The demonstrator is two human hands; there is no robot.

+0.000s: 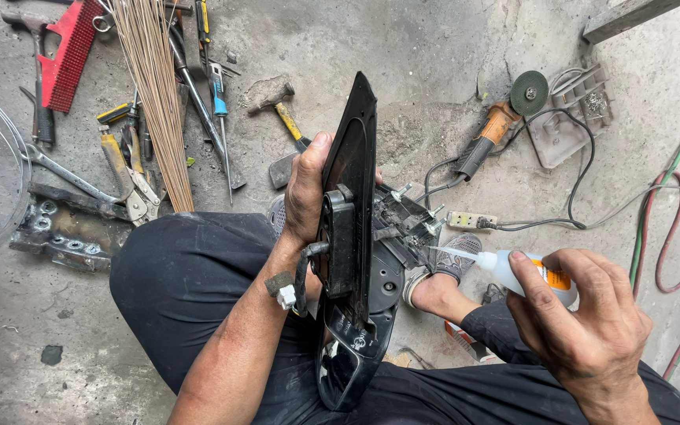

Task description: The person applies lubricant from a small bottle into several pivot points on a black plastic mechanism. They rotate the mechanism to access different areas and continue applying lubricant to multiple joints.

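Left hand [307, 189] grips black plastic panel [353, 236]; right hand [580, 315] clasps glue bottle [513, 271]

One head-worn camera looks steeply down, close over the lap, with the concrete floor [434, 47] filling the frame's edges.

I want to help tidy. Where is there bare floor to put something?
Bare floor lies between the hammer and the angle grinder, and at lower left, below the metal bracket. Upper left is crowded with tools; cables clutter the right.
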